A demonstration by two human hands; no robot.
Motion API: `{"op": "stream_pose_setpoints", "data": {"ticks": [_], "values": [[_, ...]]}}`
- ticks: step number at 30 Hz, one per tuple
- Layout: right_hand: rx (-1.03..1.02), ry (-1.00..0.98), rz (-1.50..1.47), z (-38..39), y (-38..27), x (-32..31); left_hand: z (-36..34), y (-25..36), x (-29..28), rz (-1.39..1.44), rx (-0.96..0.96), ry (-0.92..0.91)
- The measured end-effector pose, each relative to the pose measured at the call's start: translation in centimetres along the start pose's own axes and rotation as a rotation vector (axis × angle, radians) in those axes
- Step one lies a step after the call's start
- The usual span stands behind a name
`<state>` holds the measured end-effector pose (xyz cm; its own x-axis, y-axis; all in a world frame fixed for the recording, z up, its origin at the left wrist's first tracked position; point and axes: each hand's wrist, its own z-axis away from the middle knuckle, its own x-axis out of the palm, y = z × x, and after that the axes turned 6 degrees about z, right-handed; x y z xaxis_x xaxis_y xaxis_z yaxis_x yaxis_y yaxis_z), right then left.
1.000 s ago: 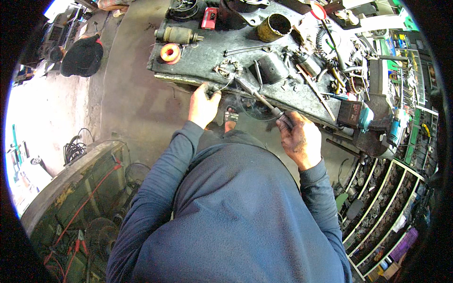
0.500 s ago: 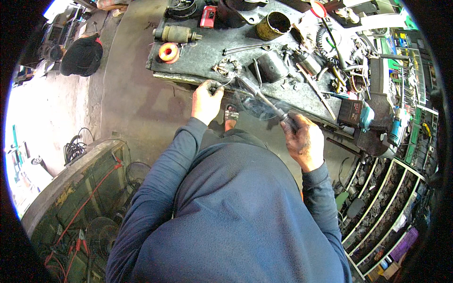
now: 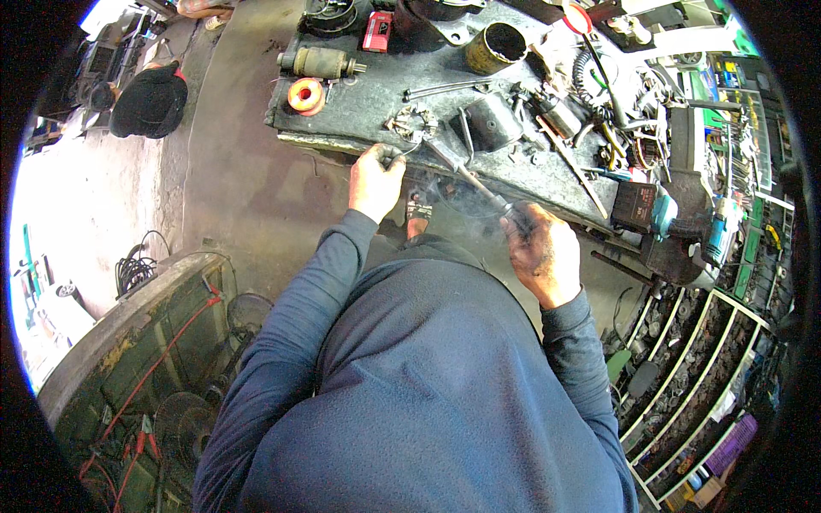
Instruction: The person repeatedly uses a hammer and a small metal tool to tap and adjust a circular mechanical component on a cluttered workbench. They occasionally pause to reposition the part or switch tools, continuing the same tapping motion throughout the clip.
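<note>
My right hand is closed round the handle of a soldering iron. The iron slants up and left to the front edge of the workbench. Its head reaches a small round part with several contacts, which looks like a motor brush holder. My left hand pinches a thin solder wire whose far end comes close to the iron's head; whether they touch I cannot tell. Faint smoke hangs by the iron. Right of the brush holder lies a dark cylindrical housing.
On the dark workbench stand an orange wire spool, a motor armature, a red box and a yellowish metal cylinder. Tools and a teal cordless drill crowd the right. A slatted parts rack stands at lower right.
My right hand has shifted slightly left and down, and the soldering iron's head has come a little nearer the bench edge. The smoke has thinned. My left hand is nearly still.
</note>
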<state>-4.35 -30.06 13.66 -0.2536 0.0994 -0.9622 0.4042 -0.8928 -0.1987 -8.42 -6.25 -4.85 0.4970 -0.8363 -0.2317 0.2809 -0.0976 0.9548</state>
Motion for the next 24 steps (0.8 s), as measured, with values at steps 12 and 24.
{"op": "stream_pose_setpoints", "data": {"ticks": [12, 24], "values": [[0.027, 0.010, 0.028, 0.3, -0.8, 0.2, -0.5, 1.3, 0.7, -0.019, -0.026, 0.012], [0.134, -0.028, -0.295, 1.7, 2.8, -1.0, 0.0, -0.4, -0.1, 0.241, -0.073, -0.040]]}}
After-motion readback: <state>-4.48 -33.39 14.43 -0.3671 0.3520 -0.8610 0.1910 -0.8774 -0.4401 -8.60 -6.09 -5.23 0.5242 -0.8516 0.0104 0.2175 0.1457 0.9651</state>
